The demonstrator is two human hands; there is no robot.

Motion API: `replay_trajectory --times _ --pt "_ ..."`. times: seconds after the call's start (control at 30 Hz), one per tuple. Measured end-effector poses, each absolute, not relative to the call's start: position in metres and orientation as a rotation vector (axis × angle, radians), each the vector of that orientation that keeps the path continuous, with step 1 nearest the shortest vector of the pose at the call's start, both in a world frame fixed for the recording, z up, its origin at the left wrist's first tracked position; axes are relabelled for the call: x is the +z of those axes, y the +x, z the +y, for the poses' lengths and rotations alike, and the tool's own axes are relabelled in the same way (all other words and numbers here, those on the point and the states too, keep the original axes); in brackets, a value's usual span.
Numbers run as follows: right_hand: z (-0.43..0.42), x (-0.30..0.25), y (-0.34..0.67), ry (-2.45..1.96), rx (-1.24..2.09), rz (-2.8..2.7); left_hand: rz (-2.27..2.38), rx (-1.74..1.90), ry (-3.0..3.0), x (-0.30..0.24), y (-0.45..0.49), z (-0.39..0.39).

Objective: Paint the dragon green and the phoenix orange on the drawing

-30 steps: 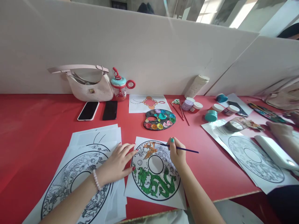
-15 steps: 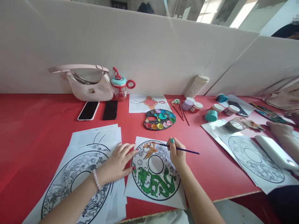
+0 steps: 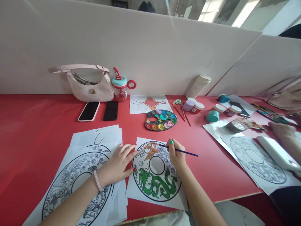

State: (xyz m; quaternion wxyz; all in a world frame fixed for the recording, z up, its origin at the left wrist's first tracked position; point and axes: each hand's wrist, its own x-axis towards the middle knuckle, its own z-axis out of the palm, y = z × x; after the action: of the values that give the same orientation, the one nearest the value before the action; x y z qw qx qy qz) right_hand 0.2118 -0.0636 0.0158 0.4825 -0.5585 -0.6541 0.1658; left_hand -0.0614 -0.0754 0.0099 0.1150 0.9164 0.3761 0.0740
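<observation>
My right hand (image 3: 176,156) pinches a thin dark paintbrush (image 3: 187,152), its tip resting on the upper part of a round dragon drawing (image 3: 154,185) on white paper. The drawing has a green dragon at the bottom and an orange bird at the top. Fingers spread, my left hand (image 3: 118,164) lies flat, pressing on the left edge of that sheet and on a stack of uncoloured printed sheets (image 3: 77,169). A black paint palette (image 3: 160,120) with several coloured wells lies just beyond the drawing.
On the red table (image 3: 35,125) stand a pink handbag (image 3: 88,84), a small bottle (image 3: 120,87), two phones (image 3: 100,111), paint pots (image 3: 213,116), spare brushes (image 3: 182,113) and a small painted sheet (image 3: 148,103). Another person's hand (image 3: 282,131) and drawing (image 3: 256,160) are at the right. White partitions close the back.
My right hand with the brush has shifted slightly left along the drawing's top. My left hand has stayed in place.
</observation>
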Motion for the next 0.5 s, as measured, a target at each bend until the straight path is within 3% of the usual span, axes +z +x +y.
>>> replay_trajectory --times 0.5 --pt "-0.0635 0.0166 0.2112 -1.372 0.356 -1.593 1.089 0.275 2.685 0.0098 -0.0612 -0.0747"
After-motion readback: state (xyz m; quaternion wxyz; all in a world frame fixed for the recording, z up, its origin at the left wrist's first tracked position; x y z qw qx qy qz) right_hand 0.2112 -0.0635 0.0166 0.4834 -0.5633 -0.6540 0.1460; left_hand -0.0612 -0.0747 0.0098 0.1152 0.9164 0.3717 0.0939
